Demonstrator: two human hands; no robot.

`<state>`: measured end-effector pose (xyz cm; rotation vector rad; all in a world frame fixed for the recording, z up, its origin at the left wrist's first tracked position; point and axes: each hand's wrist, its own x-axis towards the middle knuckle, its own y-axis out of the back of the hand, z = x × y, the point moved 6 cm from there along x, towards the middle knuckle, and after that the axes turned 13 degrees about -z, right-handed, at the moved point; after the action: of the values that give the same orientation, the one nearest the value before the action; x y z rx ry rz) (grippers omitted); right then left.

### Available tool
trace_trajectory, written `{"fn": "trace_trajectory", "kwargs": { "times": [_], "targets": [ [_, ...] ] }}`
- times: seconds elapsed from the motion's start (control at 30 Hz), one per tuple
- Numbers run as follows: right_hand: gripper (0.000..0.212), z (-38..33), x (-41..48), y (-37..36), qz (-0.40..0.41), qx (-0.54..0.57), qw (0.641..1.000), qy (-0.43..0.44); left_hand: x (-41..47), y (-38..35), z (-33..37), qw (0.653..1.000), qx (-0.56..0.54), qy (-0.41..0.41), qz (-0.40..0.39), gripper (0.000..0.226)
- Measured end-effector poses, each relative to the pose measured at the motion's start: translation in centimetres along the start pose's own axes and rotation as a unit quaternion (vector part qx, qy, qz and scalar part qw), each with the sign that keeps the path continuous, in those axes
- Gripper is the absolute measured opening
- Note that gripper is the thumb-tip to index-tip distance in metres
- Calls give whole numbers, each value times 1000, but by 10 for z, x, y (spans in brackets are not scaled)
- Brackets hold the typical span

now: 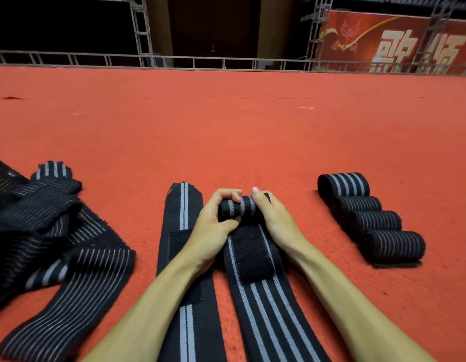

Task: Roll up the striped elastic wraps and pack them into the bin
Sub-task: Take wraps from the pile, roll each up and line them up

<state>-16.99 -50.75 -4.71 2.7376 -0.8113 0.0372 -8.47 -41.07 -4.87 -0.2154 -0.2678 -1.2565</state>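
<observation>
Both our left hand (pixel 213 226) and right hand (pixel 277 220) squeeze the little roll (pixel 241 206) of the soft, springy wrap (pixel 268 299), so we should hold its ends tight.

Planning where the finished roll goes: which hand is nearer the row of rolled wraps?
Right. The right hand holds the part-rolled wrap at the end facing the row of rolled wraps; the left hand holds its other end, farther off.

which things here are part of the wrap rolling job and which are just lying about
Job: wrap being rolled, gripped by left hand and right hand; flat wrap; pile of unrolled wraps; four rolled wraps. No bin visible.
Just there: red carpet, metal railing, red banner.
</observation>
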Motion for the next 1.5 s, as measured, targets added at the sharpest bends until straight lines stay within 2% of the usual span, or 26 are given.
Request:
{"fn": "trace_trajectory", "kwargs": {
  "times": [0.07,0.13,0.23,0.4,0.53,0.63,0.77,0.93,1.07,1.13,1.2,1.33,1.5],
  "targets": [
    [21,2,0,-2,-15,68,998,7,1,-3,-4,999,-33,29,-22,36],
    [12,3,-1,-3,-26,114,993,13,1,-5,-5,998,-42,47,-25,46],
    [16,0,-4,0,-25,143,989,43,0,-8,-6,996,-49,69,-8,52],
    [37,-7,-8,3,1,96,990,100,-1,-9,-10,994,-66,89,-1,49],
    [43,-12,-9,0,-5,52,991,120,-2,-5,-13,992,-102,75,18,51],
    [38,-10,-6,-3,-26,5,994,109,-2,0,-10,993,-106,46,40,46],
    [20,0,-2,2,-9,-15,997,78,-1,5,-2,997,-69,1,39,40],
    [35,-2,-1,6,26,-11,996,80,-3,5,6,998,-17,-43,46,43],
    [60,-5,-5,7,45,-35,995,80,-4,5,9,997,23,-59,53,45],
    [62,-4,-5,9,59,-11,996,60,-3,1,9,997,40,-59,36,45],
    [47,1,-4,8,62,56,996,40,-2,-3,7,998,42,-41,11,48],
    [22,3,-3,-4,10,152,987,44,0,-7,-3,999,-34,20,-13,64],
    [30,-1,-5,-3,-44,231,968,84,0,-6,-12,994,-89,65,-4,69]
  ]
}}
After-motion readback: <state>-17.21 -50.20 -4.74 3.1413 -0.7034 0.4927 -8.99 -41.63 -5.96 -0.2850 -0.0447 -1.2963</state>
